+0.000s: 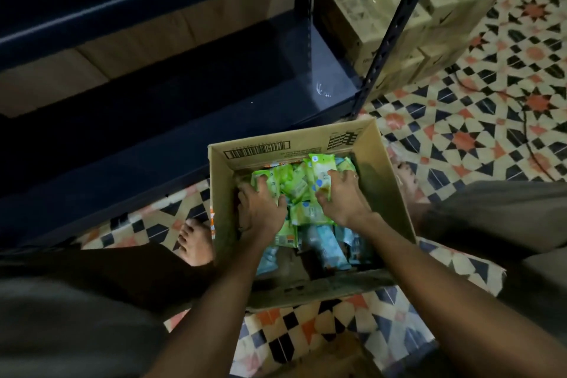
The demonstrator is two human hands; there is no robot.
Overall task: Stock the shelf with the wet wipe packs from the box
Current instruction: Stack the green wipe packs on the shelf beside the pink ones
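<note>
An open cardboard box point(380, 169) stands on the tiled floor in front of me, holding several green wet wipe packs point(299, 184) and some pale blue packs point(319, 242) nearer to me. Both my hands are inside it. My left hand point(260, 205) grips green packs at the box's left side, fingers curled over them. My right hand point(343, 193) grips a green pack point(320, 170) that stands tilted up near the far wall. The dark metal shelf point(171, 101) lies just beyond the box, its lower board bare at the front.
Brown cartons point(92, 52) sit at the back of the shelf, and more cartons point(399, 6) stand to the right behind a slanted black upright point(395, 31). My bare feet point(196, 242) flank the box. A dark cable point(521, 107) crosses the patterned floor at right.
</note>
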